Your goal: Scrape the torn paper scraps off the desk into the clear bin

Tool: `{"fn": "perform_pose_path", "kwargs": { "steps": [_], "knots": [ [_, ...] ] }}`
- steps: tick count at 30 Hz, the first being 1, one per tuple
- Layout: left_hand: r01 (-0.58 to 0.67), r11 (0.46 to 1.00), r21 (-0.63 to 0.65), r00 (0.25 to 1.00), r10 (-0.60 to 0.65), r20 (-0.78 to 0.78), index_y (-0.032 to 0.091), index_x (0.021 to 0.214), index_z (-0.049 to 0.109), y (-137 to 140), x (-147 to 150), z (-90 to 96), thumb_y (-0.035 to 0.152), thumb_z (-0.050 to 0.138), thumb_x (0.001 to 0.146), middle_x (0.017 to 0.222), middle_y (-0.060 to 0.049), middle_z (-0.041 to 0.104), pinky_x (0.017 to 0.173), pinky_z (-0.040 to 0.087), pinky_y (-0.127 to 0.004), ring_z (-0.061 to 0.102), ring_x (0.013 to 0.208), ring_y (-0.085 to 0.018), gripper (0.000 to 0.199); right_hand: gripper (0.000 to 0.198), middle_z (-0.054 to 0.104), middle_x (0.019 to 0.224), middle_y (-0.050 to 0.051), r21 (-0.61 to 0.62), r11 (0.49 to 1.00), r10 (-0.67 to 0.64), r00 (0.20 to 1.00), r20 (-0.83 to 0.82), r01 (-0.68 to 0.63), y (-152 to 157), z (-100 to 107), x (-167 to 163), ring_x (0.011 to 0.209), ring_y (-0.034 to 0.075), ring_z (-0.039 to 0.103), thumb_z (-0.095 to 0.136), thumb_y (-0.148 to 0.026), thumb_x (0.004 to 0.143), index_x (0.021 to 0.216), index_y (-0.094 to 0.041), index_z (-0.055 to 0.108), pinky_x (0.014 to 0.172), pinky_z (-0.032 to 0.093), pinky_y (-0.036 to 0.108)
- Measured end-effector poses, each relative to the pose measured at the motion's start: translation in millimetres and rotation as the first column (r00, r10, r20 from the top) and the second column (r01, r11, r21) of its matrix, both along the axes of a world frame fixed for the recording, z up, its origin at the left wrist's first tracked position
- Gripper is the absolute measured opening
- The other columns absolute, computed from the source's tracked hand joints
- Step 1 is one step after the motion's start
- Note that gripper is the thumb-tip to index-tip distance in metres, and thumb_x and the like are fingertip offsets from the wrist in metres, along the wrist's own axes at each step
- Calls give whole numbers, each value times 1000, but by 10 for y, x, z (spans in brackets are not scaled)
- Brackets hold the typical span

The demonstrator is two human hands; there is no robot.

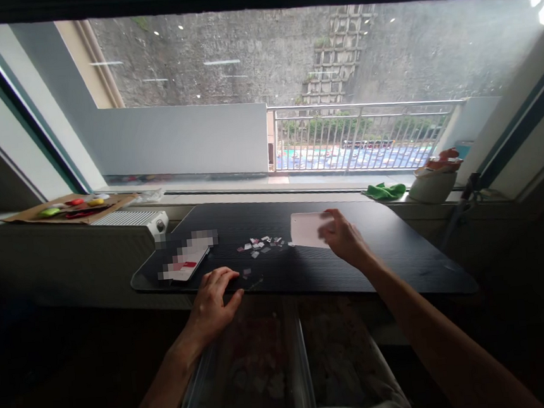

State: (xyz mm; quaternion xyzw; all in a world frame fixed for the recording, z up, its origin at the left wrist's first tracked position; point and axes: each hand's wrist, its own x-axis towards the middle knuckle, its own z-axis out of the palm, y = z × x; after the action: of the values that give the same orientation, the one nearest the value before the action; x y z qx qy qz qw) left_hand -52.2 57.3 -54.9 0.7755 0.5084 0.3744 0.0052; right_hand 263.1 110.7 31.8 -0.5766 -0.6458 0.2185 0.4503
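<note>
My left hand [217, 301] lies at the near edge of the dark table, thumb and fingers apart, holding nothing. Just past its fingertips are a small clear piece [246, 271] and a thin clear strip [255, 284]. My right hand [344, 236] is over the right part of a pale pink rectangular sheet [305, 229]. Its fingers are curled and smeared by motion, so whether they pinch anything is unclear. Left of the sheet, several small white, pink and clear flat pieces [261, 244] lie scattered.
A flat pack [191, 262], partly pixelated, lies on the left of the black table [316, 276]. Beneath the near edge are open bins [305, 366]. A cardboard sheet with colourful items [29, 211], a green cloth [385, 191] and a pot [432, 183] sit along the window sill.
</note>
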Motion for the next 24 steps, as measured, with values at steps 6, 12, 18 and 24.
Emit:
{"fn": "perform_pose_path", "kwargs": {
  "steps": [6, 12, 18, 24],
  "knots": [
    [2, 999, 36, 1000, -2, -1, 17, 104, 64, 8, 22, -13, 35, 51, 85, 106, -9, 65, 93, 49, -43, 57, 103, -26, 29, 41, 73, 77, 3, -110, 988, 104, 994, -23, -106, -352, 126, 300, 70, 23, 71, 62, -21, 70, 110, -22, 52, 60, 57, 36],
    [-3, 1000, 30, 1000, 3, 9, 18, 105, 64, 8, 16, -31, 34, 52, 85, 108, -9, 64, 94, 49, -44, 57, 105, -27, 28, 51, 73, 78, 3, -150, 981, 72, 946, -315, -125, -188, 38, 320, 71, 23, 72, 73, -25, 60, 106, -21, 51, 62, 60, 36],
    [-3, 999, 36, 1000, 3, 9, 18, 105, 64, -10, 22, -14, 33, 52, 85, 108, -9, 64, 95, 48, -43, 56, 106, -26, 27, 51, 72, 70, 0, -240, 953, 116, 956, -270, -183, -249, -154, 612, 60, 19, 69, 79, -31, 58, 102, -21, 55, 53, 55, 30],
    [-4, 999, 40, 1000, 4, -10, 18, 103, 64, 2, 16, -5, 35, 51, 85, 107, -8, 65, 93, 49, -42, 57, 103, -26, 28, 52, 72, 70, -1, -271, 951, 36, 921, -388, -151, -310, -85, 923, 60, 17, 67, 81, -25, 56, 101, -21, 56, 55, 53, 27]
  ]
}}
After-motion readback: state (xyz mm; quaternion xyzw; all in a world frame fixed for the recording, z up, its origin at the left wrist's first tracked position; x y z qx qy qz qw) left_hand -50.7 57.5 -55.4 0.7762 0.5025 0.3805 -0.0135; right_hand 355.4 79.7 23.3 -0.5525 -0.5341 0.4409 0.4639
